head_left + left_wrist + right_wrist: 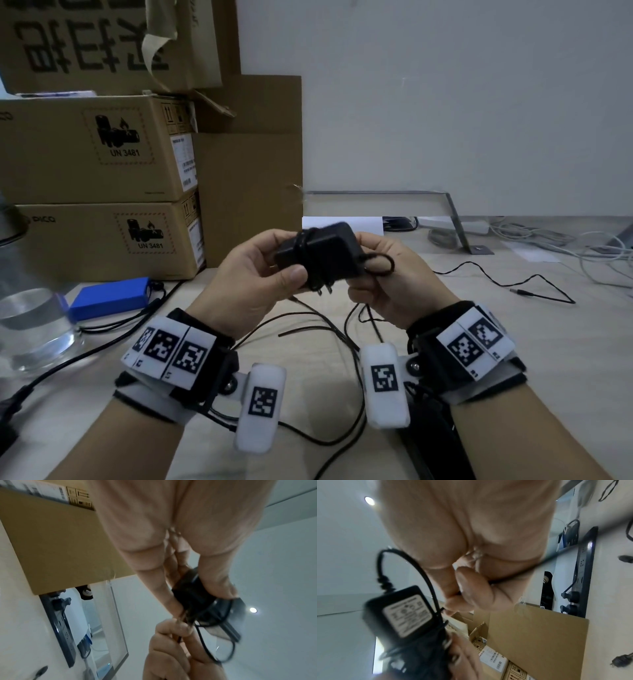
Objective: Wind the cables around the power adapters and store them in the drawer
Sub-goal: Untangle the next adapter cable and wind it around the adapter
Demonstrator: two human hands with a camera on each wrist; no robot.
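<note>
A black power adapter (320,253) with metal prongs is held above the table between both hands. My left hand (260,270) grips its left end, thumb on the near face. My right hand (380,277) pinches the adapter's thin black cable (383,265), which loops out from the right end. A few turns of cable wrap the body. In the right wrist view the adapter (402,616) shows its white label, and the cable (513,574) runs through my curled fingers. The left wrist view shows the wrapped adapter (193,596). No drawer is in view.
Stacked cardboard boxes (96,150) stand at the back left. A blue battery pack (109,298) and a clear glass (30,325) sit at the left. Loose black cables (325,329) trail over the table (496,342). A metal bracket (455,219) and white cables (582,246) lie far right.
</note>
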